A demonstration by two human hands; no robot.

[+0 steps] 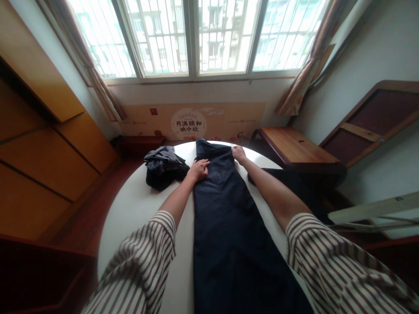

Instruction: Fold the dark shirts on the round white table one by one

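Observation:
A pair of dark navy trousers [229, 226] lies lengthwise over a white round table [127, 226], running from its far edge toward me. My left hand [198, 169] rests on the left side of the trousers near their far end, fingers stretched out over the cloth. At the far right corner, my right hand [238, 154] has its fingers closed on the edge of the trousers. Some creases show in the cloth between my hands. Just left of my left hand sits a crumpled heap of grey and black clothing [163, 165].
Another dark cloth [288, 185] lies at the table's right side, partly behind my right arm. A wooden desk [294, 146] stands beyond it. Yellow-brown cabinets [49, 161] line the left, and a barred window [193, 39] is ahead above a printed banner [212, 120].

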